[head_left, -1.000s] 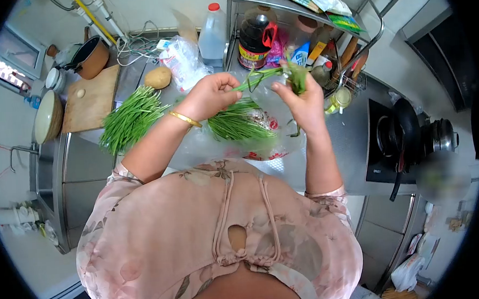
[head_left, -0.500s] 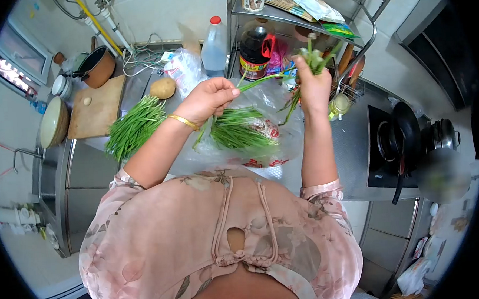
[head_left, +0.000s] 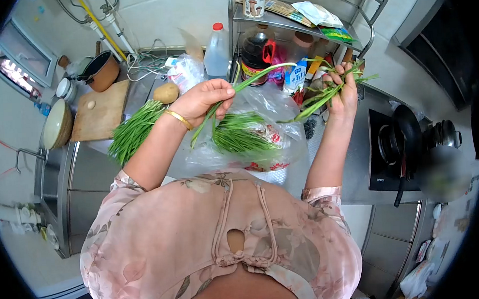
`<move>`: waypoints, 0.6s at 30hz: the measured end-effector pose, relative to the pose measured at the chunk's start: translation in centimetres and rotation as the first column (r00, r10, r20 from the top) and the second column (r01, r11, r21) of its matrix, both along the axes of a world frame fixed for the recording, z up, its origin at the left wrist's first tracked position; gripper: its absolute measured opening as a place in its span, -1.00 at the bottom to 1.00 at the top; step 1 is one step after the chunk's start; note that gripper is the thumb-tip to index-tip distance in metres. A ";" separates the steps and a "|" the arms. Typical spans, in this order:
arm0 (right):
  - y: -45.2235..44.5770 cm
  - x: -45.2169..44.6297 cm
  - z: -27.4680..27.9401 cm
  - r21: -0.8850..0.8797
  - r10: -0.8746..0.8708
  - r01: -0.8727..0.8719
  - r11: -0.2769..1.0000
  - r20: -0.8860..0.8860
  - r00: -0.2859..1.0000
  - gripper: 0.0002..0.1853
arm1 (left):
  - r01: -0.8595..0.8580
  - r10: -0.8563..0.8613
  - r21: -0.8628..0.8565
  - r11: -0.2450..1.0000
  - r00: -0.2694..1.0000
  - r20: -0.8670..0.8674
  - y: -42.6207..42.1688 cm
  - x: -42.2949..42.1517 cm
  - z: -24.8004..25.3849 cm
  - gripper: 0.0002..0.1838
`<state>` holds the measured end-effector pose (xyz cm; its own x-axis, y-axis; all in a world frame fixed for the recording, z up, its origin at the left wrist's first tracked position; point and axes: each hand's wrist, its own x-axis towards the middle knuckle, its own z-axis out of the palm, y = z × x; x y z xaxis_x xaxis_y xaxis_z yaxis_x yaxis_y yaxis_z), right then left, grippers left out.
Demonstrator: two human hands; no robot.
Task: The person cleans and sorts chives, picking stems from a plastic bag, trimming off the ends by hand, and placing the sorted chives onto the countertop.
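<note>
My left hand (head_left: 211,99) pinches a few long garlic chives (head_left: 257,77), their pale ends pointing right and their green leaves hanging below the hand. Off to the right, my right hand (head_left: 343,96) is closed around a loose clump of chive scraps (head_left: 323,96), with bits sticking out between the fingers. Below and between the hands, a pile of chives (head_left: 241,132) lies on a clear plastic bag (head_left: 290,138) with red print. Left of my left forearm is a thicker bundle of chives (head_left: 138,130) with its pale ends together.
A potato (head_left: 166,92) and a wooden cutting board (head_left: 99,111) with a small pale bulb lie at left, near a brown pot (head_left: 102,71). Bottles and packets stand behind, under a metal rack (head_left: 292,19). A black wok (head_left: 406,122) rests by the cooktop (head_left: 378,164) at right.
My right hand has moved right and slightly down, away from the left, and its fingers have loosened around the scraps. The chives in my left hand now show their pale ends free.
</note>
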<state>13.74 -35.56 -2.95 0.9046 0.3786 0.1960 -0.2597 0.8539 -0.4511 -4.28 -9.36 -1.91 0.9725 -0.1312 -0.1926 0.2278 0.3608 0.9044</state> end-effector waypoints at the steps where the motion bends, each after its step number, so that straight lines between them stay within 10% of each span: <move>1: 0.2 -0.6 0.3 -0.196 -0.011 0.017 0.980 0.035 0.999 -0.82 | -0.012 0.012 -0.004 1.000 1.000 -0.004 0.0 0.0 0.0 -0.90; 5: 3.3 -4.1 0.6 -0.643 0.104 -0.016 0.766 0.099 0.990 -0.77 | -0.051 0.050 -0.031 0.998 0.999 -0.012 -0.5 0.0 0.4 -0.88; 18: 8.4 -3.6 2.1 -0.519 0.238 -0.134 0.845 0.141 0.961 -0.80 | 0.048 -0.044 0.054 0.997 0.996 -0.078 -0.8 0.5 1.2 -0.72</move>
